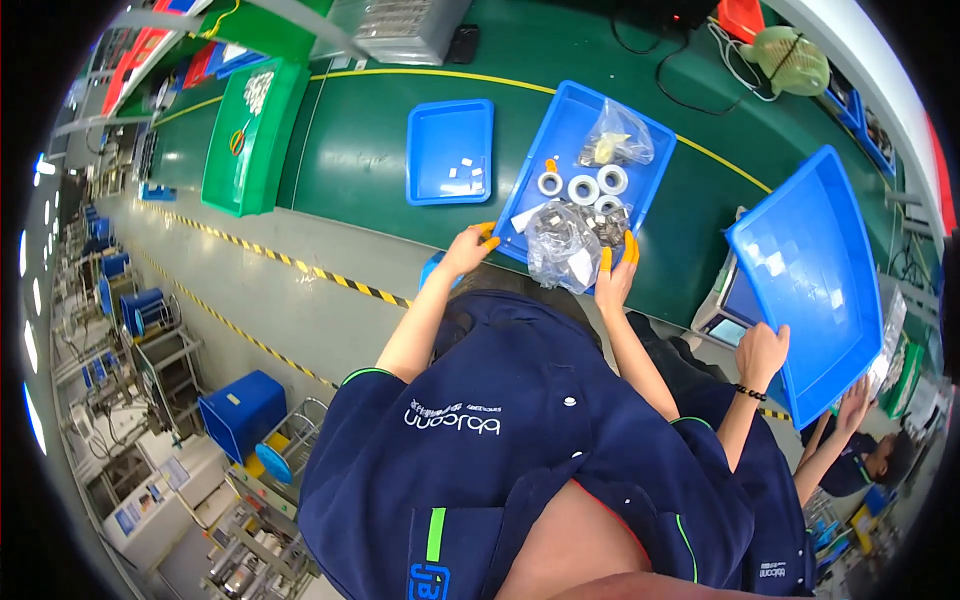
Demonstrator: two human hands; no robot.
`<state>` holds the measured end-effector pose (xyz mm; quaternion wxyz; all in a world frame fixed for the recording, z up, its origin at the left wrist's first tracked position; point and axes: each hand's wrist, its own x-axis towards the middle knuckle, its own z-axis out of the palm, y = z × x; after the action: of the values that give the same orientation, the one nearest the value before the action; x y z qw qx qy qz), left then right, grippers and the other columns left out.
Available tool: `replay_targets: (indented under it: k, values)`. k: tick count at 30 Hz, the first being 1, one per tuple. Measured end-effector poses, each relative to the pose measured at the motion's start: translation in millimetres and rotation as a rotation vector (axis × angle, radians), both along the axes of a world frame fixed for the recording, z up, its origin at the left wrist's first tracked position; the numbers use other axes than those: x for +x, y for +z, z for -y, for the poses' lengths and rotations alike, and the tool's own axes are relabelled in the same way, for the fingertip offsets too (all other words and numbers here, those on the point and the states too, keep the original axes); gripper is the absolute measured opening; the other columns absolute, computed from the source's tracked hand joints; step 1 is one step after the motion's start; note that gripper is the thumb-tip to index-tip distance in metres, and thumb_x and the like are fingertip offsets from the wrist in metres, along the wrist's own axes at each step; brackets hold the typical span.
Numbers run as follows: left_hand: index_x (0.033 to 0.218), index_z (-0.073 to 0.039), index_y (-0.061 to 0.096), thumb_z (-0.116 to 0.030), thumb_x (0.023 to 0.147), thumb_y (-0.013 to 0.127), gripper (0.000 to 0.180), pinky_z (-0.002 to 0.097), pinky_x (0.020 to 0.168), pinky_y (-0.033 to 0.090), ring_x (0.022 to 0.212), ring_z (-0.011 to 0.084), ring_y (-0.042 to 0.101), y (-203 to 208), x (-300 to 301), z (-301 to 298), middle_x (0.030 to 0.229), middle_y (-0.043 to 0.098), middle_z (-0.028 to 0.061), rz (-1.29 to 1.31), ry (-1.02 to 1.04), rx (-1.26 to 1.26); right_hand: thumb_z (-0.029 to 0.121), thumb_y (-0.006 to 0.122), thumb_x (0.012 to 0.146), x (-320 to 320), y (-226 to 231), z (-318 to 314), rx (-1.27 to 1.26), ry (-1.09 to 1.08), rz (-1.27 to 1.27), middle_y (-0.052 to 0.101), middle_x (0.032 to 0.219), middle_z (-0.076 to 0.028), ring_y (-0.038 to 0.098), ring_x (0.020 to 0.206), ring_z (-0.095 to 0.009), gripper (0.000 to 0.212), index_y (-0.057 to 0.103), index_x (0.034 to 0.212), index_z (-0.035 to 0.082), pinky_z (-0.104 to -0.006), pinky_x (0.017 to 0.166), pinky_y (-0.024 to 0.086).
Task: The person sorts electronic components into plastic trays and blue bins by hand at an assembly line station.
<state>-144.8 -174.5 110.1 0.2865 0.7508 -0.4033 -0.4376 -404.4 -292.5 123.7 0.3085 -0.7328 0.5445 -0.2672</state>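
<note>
A steadying step, apparently

Seemingly bracing the large blue tray point(557, 127) on the counter point(350, 150): left hand point(467, 251) at one near corner, fingers curled (pinching or merely touching, cannot tell); right hand point(615, 283) by the near bag point(560, 245), fingers spread, grip unclear. For any shift, calling for a firm two-sided hold. Farther in, white rolls point(571, 190); leftward, a smaller tray point(445, 140); beyond, the far bag point(617, 138).
</note>
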Motion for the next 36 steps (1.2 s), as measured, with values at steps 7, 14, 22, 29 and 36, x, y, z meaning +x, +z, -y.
replay_targets:
  k: [7, 14, 22, 29, 36]
  values:
    - [0.11, 0.001, 0.053, -0.006, 0.075, 0.047, 0.036, 0.0276, 0.068, 0.046, 0.075, 0.0172, 0.059, -18, 55, -93, 0.088, 0.062, 0.0124, 0.202, 0.324, 0.167, 0.021, 0.048, 0.086, 2, 12, -8, 0.086, -0.073, 0.15, 0.031, 0.133, -0.02, 0.028, 0.123, -0.034, 0.054, 0.026, 0.13, -0.002, -0.0361, 0.102, 0.021]
    - [0.124, 0.004, 0.036, -0.023, 0.081, 0.051, 0.053, 0.0371, 0.085, 0.041, 0.101, 0.0353, 0.053, -23, 96, -93, 0.104, 0.055, 0.0262, 0.227, 0.645, 0.316, 0.021, 0.048, 0.086, 20, 34, -21, 0.268, -0.151, 0.11, 0.04, 0.127, -0.019, 0.042, 0.115, -0.029, 0.055, 0.025, 0.132, 0.001, -0.033, 0.094, 0.032]
    - [0.119, 0.009, 0.04, -0.02, 0.085, 0.052, 0.046, 0.0344, 0.084, 0.041, 0.097, 0.0285, 0.054, -21, 126, -17, 0.106, 0.055, 0.0222, 0.102, 0.818, -0.278, 0.013, 0.049, 0.086, 46, 21, -25, 0.359, -0.391, 0.265, 0.054, 0.109, -0.019, 0.055, 0.097, -0.024, 0.05, 0.028, 0.13, 0.002, -0.0323, 0.083, 0.042]
    - [0.105, 0.002, 0.055, -0.022, 0.079, 0.06, 0.036, 0.0383, 0.078, 0.044, 0.086, 0.0344, 0.057, -30, 168, 10, 0.095, 0.058, 0.0214, 0.4, 0.493, 0.002, -0.001, 0.047, 0.083, 51, -18, 7, 0.222, -0.461, 0.461, 0.046, 0.121, -0.015, 0.048, 0.104, -0.018, 0.046, 0.033, 0.127, -0.005, -0.0275, 0.088, 0.037]
    - [0.099, 0.0, 0.057, -0.025, 0.082, 0.056, 0.03, 0.0422, 0.068, 0.046, 0.077, 0.0355, 0.059, -21, 190, -2, 0.086, 0.06, 0.0214, 0.413, 0.442, 0.143, -0.004, 0.045, 0.083, 54, -8, 11, 0.267, -0.511, 0.227, 0.054, 0.112, -0.009, 0.052, 0.096, -0.014, 0.045, 0.037, 0.127, -0.001, -0.0249, 0.083, 0.039]
